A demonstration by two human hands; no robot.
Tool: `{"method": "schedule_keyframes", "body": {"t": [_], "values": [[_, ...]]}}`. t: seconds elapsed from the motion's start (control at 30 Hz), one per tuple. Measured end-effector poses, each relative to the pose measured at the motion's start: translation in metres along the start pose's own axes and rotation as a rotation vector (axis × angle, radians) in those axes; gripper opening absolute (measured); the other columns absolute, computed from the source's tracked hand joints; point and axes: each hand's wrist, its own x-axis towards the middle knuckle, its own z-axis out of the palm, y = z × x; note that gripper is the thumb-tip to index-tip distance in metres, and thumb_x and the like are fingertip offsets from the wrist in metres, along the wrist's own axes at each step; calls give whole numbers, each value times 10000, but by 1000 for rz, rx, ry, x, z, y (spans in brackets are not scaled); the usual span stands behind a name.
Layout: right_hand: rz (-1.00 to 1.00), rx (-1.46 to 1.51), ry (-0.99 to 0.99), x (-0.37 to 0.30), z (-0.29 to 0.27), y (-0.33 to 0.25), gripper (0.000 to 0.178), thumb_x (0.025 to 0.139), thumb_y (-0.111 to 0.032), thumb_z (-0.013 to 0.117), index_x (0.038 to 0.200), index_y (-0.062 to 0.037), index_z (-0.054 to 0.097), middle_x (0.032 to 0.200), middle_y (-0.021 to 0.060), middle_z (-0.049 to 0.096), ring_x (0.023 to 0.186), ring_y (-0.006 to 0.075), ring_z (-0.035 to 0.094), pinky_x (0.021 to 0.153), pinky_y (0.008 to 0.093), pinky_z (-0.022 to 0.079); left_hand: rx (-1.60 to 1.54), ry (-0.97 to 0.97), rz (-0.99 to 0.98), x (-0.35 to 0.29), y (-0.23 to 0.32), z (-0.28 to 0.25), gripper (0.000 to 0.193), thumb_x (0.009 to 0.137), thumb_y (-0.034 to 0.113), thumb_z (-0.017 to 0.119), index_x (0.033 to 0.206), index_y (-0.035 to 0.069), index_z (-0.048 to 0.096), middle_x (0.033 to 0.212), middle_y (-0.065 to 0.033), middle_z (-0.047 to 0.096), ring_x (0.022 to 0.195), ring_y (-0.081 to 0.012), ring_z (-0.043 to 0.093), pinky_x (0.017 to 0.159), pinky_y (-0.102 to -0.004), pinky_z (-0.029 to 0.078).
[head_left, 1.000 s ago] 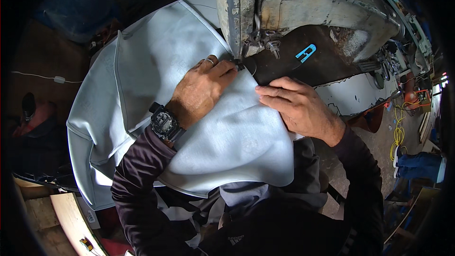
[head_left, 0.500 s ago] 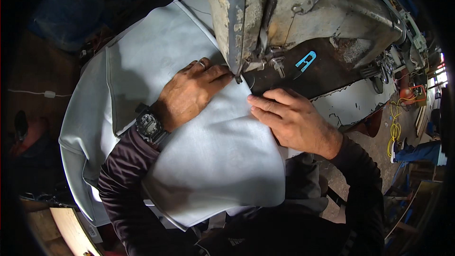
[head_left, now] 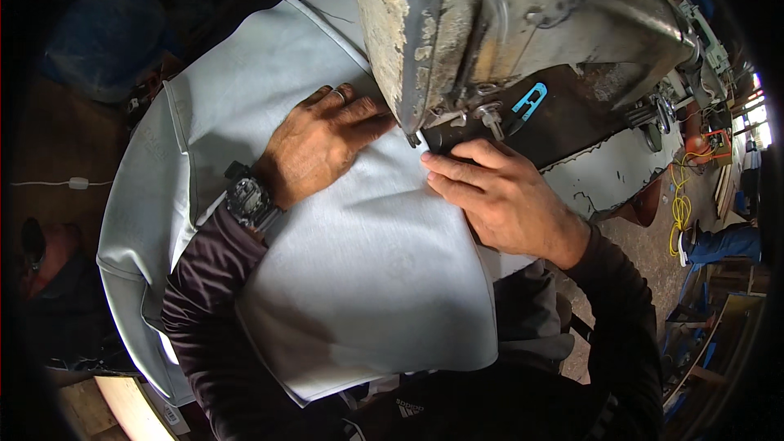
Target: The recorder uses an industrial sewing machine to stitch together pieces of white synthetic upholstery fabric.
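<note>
Pressing flat, fingers spread, the left hand [head_left: 322, 147] held the pale grey fabric [head_left: 359, 261] down beside the worn sewing machine [head_left: 490, 24]. The right hand [head_left: 506, 200] lay with fingers together along the cloth's right edge (just below the presser foot [head_left: 490, 118]). A wristwatch [head_left: 249, 200] sat on the left wrist; a blue clip [head_left: 529, 100] rested on the dark machine bed [head_left: 572, 114].
</note>
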Motion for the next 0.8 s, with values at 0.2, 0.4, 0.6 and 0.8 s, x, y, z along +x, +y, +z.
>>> {"method": "schedule_keyframes", "body": {"t": [0.2,0.4,0.6,0.8], "values": [[-13,44,8,5,-7,-4,372,816,61,632,1166,48,758,1344,126,726,1164,334,646,1002,419,550,208,11,-232,-17,33,-18,398,955,239,713,1340,140,709,1212,-86,703,1176,-288,653,1066,-430,497],[-67,61,65,14,-3,-1,354,825,41,657,1166,69,743,1324,154,729,1144,323,642,992,412,549,483,107,-959,-177,89,-112,547,930,312,814,1414,110,656,1391,-143,659,1317,-360,590,1106,-507,451],[-40,104,68,8,-4,0,312,858,62,633,1143,75,759,1318,153,732,1145,344,640,982,426,553,561,-109,-1385,-293,120,-129,228,978,291,751,1120,112,746,1140,-91,701,1117,-361,634,970,-525,450],[-92,-38,109,5,9,4,192,837,-37,680,1020,-11,731,1251,102,736,1087,265,626,977,362,551,535,-115,-999,-314,32,-122,162,1018,189,653,1073,56,726,1110,-144,692,1047,-379,644,893,-508,501]]}}
